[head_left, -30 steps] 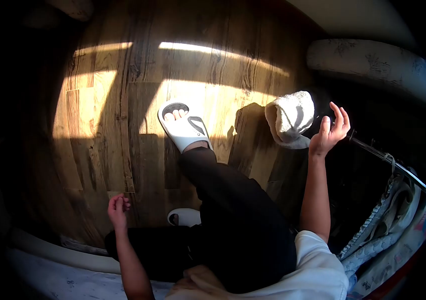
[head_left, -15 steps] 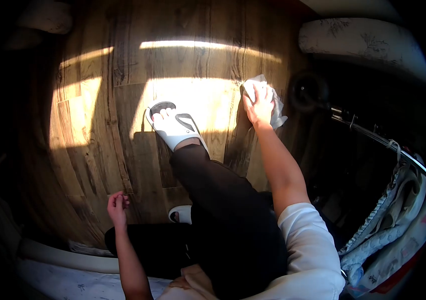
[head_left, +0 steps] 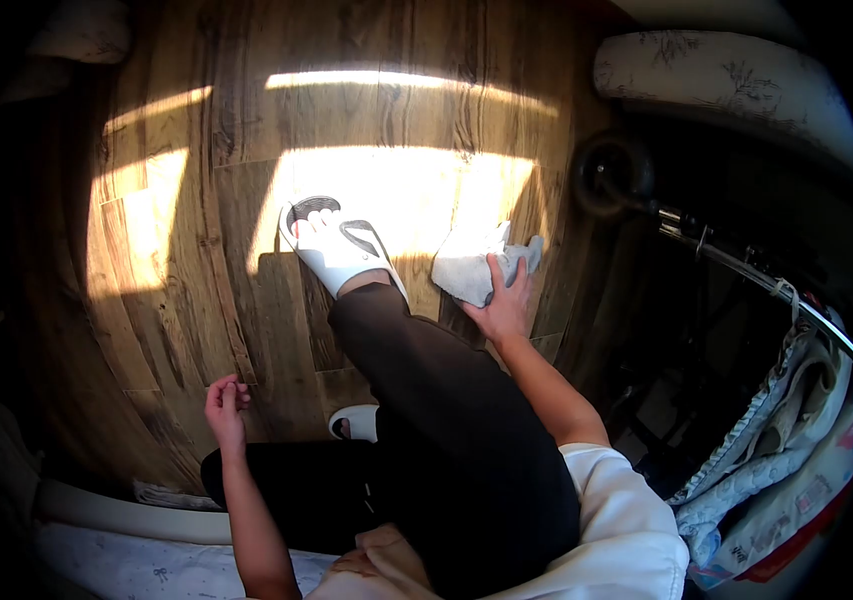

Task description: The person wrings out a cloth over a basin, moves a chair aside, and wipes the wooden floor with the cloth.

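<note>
A crumpled light grey cloth [head_left: 466,268] lies on the wooden floor [head_left: 266,340], partly in the sunlit patch. My right hand [head_left: 508,300] is on its lower right edge, thumb and fingers closed on the fabric. To the left, my left hand [head_left: 227,408] hangs over the floor with its fingers curled together and nothing visible in them. Left of the cloth is my foot in a white slipper [head_left: 351,262]; the other white slipper [head_left: 354,422] shows partly below my knee.
A dark wheel [head_left: 611,173] and a metal bar [head_left: 736,265] are at the right, with draped fabrics [head_left: 796,440] below. A patterned cushioned piece [head_left: 716,80] is at the upper right. A pale patterned edge [head_left: 146,555] runs along the lower left.
My right hand first came down onto the cloth, then both moved left and nearer to me. The cloth now looks more spread out. My left hand stays almost in place.
</note>
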A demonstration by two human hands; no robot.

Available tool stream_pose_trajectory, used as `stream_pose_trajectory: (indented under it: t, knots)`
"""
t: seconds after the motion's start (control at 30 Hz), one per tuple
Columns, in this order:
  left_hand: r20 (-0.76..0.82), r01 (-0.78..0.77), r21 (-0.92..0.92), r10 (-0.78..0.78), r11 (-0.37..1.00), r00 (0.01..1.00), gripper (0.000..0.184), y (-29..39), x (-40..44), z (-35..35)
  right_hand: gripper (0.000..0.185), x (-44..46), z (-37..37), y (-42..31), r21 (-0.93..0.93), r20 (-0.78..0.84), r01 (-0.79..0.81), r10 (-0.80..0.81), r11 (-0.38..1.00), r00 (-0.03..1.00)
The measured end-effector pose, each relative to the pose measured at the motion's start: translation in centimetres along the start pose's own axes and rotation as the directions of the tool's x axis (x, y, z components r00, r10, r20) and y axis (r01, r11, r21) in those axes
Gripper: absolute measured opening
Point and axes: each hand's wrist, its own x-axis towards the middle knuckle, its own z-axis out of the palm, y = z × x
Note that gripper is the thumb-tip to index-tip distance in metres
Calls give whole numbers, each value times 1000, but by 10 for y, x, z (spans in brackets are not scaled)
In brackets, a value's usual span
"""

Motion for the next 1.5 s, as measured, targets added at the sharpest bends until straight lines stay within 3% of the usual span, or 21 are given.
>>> stream_pose_trajectory:
  t: [0.23, 0.33, 0.4, 0.43, 0.47, 0.5, 0.57, 0.63, 0.7, 0.77, 0.83, 0.9, 1.0, 1.1, 1.17, 1.23, 1.3, 1.37, 1.43, 1.47, 1.5]
  knots:
    - [-23, 48, -29, -49, 998, 999, 17, -7, 1, -7, 78, 41, 13, 6, 232, -58, -77, 93, 970, 994]
    - [-13, 29, -43, -30, 999, 999, 16, -7, 1, -6, 75, 41, 1, 30, 349, -13, -380, 410, 857, 912]
    - [-29, 35, -34, -36, 999, 999, 17, -6, 0, -6, 78, 46, 15, 77, 404, -29, -656, 726, 638, 688]
    - [-39, 36, -30, -37, 999, 999, 17, -5, 0, -5, 87, 46, 22, 106, 506, -2, -725, 841, 468, 541]
    - [-41, 40, -32, -41, 999, 998, 17, -6, 1, -6, 92, 50, 22, 128, 533, 45, -806, 943, 257, 331]
    - [-44, 48, -32, -49, 998, 998, 17, -8, 1, -8, 92, 58, 44, 179, 600, 111, -795, 974, 91, 196]
    - [-52, 67, -23, -68, 998, 996, 17, -11, 2, -14, 78, 69, 30, 213, 701, 430, -664, 897, -261, 101]
    - [-66, 99, -18, -100, 995, 993, 18, -11, -2, -13, 63, 100, 31, 250, 682, 562, -651, 809, -333, 175]
    - [-83, 112, -17, -113, 994, 990, 17, -8, -10, -10, 45, 133, 18, 233, 689, 593, -640, 771, -338, 232]
    - [-82, 105, 1, -105, 994, 991, 17, -6, -12, -14, 47, 172, 26, 236, 715, 535, -669, 775, -203, 336]
    - [-86, 110, -3, -110, 994, 990, 18, -7, -13, -18, 56, 200, 25, 218, 650, 215, -740, 892, 172, 397]
    - [-108, 130, -23, -132, 991, 985, 19, -6, -15, -20, 68, 203, -1, 165, 495, 33, -762, 868, 416, 496]
    - [-114, 138, -30, -141, 990, 983, 19, -11, -14, -23, 78, 189, -22, 106, 423, 18, -746, 819, 514, 574]
    - [-106, 158, -10, -158, 987, 982, 20, -14, -12, -22, 80, 168, -32, 40, 445, -128, -683, 796, 580, 592]
    - [-98, 171, 11, -169, 985, 981, 20, -12, -11, -19, 78, 161, -20, 21, 429, -216, -486, 609, 761, 763]
    - [-86, 174, -1, -174, 985, 981, 20, -12, -9, -16, 73, 162, -14, 1, 418, -350, -213, 373, 883, 859]
    - [-71, 165, -16, -166, 986, 984, 20, -12, -8, -17, 68, 164, -8, -23, 369, -469, 77, 114, 926, 876]
    - [-50, 146, -37, -148, 989, 988, 20, -13, -6, -20, 63, 164, -5, -40, 287, -566, 357, -144, 889, 812]
    - [-67, 118, -34, -120, 992, 991, 20, -8, -7, -17, 61, 161, -10, -40, 380, -484, 424, -214, 822, 848]
    - [-81, 104, -34, -107, 994, 991, 20, -6, -10, -16, 62, 155, -19, -30, 510, -342, 338, -174, 791, 923]
    - [-94, 108, -34, -111, 994, 989, 20, -5, -12, -16, 63, 145, -18, -17, 490, -319, 258, -104, 832, 942]
